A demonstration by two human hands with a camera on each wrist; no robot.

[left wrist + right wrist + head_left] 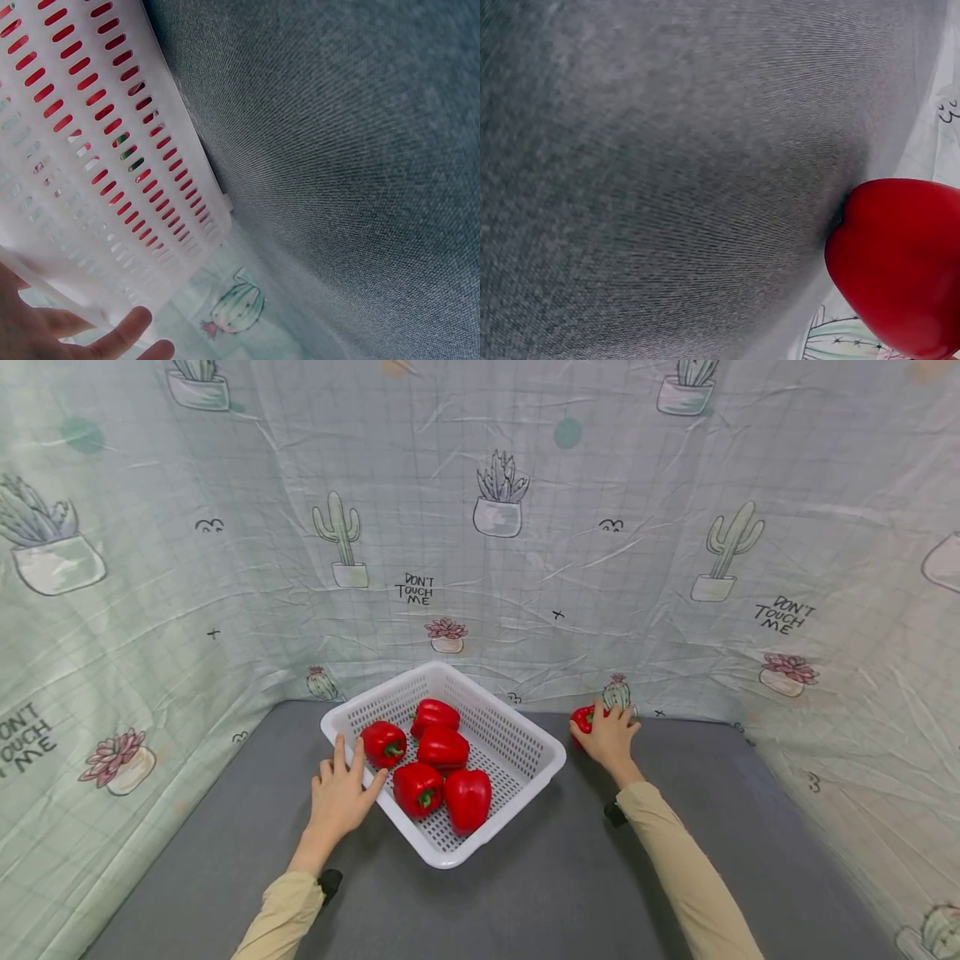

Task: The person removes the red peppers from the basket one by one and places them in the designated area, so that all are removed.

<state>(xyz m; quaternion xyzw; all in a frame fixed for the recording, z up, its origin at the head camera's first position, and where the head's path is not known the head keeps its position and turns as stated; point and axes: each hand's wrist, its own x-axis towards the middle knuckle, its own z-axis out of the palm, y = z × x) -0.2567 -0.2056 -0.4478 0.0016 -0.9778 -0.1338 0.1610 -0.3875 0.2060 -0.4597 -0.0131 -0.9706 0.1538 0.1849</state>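
Note:
In the head view a white plastic basket (517, 718) with slotted walls holds several red bell peppers (468, 800), some with green stems. My left hand (339, 797) is at the basket's left rim, fingers spread, fingertips overlapping the edge. The left wrist view shows the basket's slotted side (90, 112) close up, with left fingers (124, 334) near the rim. Right of the basket, my right hand (613, 739) grips another red bell pepper (582, 718), partly covered by the thumb and fingers. That pepper fills the lower right of the right wrist view, close against the grey surface.
A dark grey tabletop (517, 893) lies under everything. Behind it and along both sides hangs a pale curtain (555, 585) printed with cacti and lettering. The right-hand pepper is near the table's back edge, close to the curtain.

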